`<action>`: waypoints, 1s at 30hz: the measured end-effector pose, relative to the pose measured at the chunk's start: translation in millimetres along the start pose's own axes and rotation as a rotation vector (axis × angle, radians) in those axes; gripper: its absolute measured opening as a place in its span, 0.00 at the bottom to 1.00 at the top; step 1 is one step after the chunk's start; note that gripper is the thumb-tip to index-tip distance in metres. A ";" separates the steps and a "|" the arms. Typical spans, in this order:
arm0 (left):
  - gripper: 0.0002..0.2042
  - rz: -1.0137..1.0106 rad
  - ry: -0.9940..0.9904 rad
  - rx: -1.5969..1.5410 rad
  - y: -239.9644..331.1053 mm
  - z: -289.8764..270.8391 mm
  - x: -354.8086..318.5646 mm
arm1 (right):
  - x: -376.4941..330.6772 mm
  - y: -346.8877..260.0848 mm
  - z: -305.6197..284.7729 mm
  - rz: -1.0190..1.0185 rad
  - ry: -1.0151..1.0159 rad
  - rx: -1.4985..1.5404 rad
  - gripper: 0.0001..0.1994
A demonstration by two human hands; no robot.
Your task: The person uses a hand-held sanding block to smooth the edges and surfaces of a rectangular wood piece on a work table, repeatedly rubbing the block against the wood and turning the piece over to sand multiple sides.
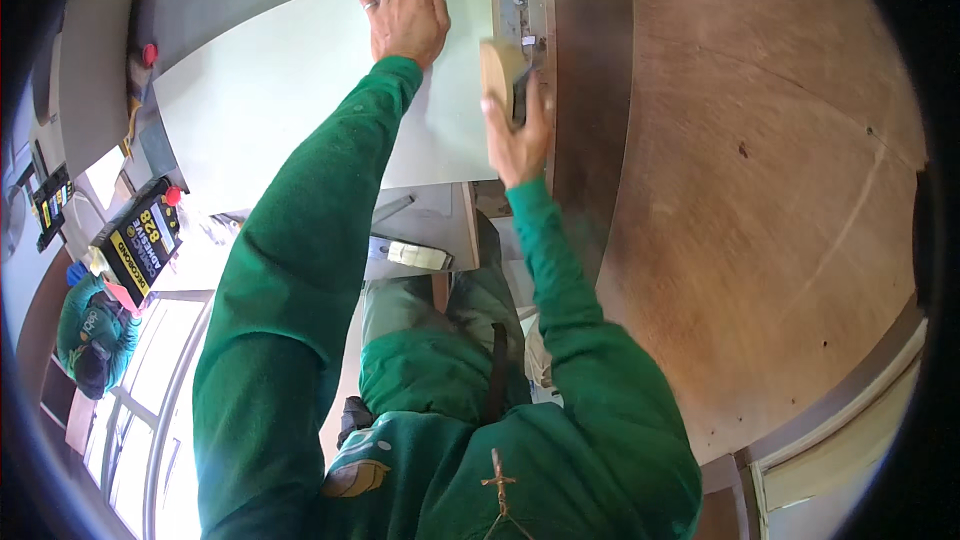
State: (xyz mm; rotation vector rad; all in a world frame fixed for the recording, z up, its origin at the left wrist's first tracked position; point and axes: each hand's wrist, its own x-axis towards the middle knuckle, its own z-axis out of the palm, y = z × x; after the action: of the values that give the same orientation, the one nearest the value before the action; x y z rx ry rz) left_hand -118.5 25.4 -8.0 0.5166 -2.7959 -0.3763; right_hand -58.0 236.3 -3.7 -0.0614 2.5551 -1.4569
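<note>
A large white board (300, 90) lies in front of me, its right side edge showing bare wood. My left hand (410, 15), with rings on several fingers, is at its far edge, the fingers bent over the rim. At the board's right edge my right hand (520, 135) is closed around a pale wooden block tool (495, 75). The tool has a rounded end and a dark part on its right side. It stands along the edge, and motion blurs it a little, so its exact kind is unclear.
A grey panel (445, 215) with a small white-and-dark tool (418, 255) on it sits below the board. At left stands a black and yellow adhesive tin (140, 240). Farther off is a person in green (95, 335). A big brown plywood sheet (760, 160) fills the right.
</note>
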 end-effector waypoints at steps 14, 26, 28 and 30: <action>0.19 0.007 0.038 -0.028 2.7 -6.8 -3.6 | -67.0 17.9 -18.8 0.041 -0.050 -0.146 0.43; 0.17 0.018 0.032 -0.052 20.6 -4.3 -0.7 | 13.4 11.6 -3.2 -0.157 0.097 -0.112 0.40; 0.17 0.007 0.044 -0.005 4.0 -7.6 -5.4 | -46.6 14.0 -13.0 -0.045 0.007 -0.040 0.42; 0.17 0.008 0.073 -0.007 0.3 -9.2 -8.5 | -96.3 18.4 -21.2 0.005 0.004 -0.054 0.42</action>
State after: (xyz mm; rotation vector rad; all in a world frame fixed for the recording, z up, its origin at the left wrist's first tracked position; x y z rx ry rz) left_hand -108.1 27.0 -1.3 0.5076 -2.7249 -0.3580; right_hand 33.3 276.7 5.6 -0.0603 2.5960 -1.3881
